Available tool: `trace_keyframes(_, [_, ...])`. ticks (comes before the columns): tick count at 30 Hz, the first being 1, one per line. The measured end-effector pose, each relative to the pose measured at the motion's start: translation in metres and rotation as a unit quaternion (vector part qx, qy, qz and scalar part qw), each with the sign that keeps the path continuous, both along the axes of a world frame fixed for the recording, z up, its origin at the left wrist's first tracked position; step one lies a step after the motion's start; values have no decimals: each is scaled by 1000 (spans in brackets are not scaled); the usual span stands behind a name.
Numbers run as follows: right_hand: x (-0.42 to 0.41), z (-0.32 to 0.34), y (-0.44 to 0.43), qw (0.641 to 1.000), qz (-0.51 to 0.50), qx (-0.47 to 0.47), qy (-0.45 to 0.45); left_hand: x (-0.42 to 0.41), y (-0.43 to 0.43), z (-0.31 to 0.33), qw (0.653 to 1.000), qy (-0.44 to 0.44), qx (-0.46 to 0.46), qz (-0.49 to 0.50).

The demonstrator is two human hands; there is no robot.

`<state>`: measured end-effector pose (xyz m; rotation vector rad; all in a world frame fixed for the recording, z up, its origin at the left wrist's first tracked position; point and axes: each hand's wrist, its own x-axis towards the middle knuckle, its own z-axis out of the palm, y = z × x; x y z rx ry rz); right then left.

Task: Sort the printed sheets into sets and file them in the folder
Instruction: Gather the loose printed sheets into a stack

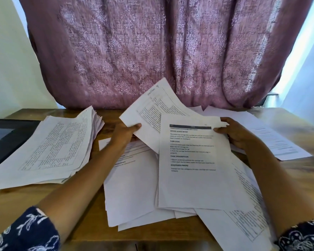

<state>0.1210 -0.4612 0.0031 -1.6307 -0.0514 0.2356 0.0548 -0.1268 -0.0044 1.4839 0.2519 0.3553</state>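
Two dark patterned sleeves, the left sleeve point(25, 230) at seven o'clock and the right sleeve point(303, 236) at five, lay closest to the lens, with bare forearms running up toward the middle of the table point(62, 196).

At the centre, the left hand point(124, 134) pinched the lower corner of a tabled sheet point(152, 105), thumb on top, and the page rose tilted toward twelve o'clock. The right hand point(234, 134) gripped the upper right corner of a headed sheet point(194, 169), thumb on its face and fingers behind it. That page overlapped the tabled one and draped down over the loose pile point(130, 187), which sprawled unsorted from the centre toward five o'clock.

At nine o'clock sat a thick sorted stack point(49, 147), its edges fanned and uneven, partly covering the black folder point(2, 134) at the far left edge. More sheets point(272, 140) lay flat at three o'clock. A mauve curtain point(152, 51) hung behind everything at twelve.

The sorting looked well short of done, and nothing appeared filed. Both grips were on corners only, so either page could crease or slip. The two held pages overlapped, and a hurried move might drag the wrong one onto a set. The fanned stack could slide across the folder.
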Motion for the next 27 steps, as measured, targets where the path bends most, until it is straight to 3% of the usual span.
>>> trace_keyframes(3, [5,-5,-2,999,-21,-26,35,0,29,11,999,-25,0,33])
trace_keyframes(7, [6,-13,-3,997,-43,-44,54,-7,82,29,996,6,24,81])
trace_keyframes(13, [1,-12,-1,996,-47,-69,24,-27,130,43,967,133,216,23])
trace_keyframes(16, [-6,-8,2,997,-46,-64,23,-31,122,27,926,182,330,-2])
trace_keyframes(19, [-11,-5,3,998,-37,-50,27,-26,104,11,878,174,444,34])
trace_keyframes(23, [-7,-5,8,995,-58,-83,14,-27,78,-4,759,117,622,150])
trace_keyframes(27, [3,-16,11,978,-107,-158,-84,-22,48,-16,725,54,687,15])
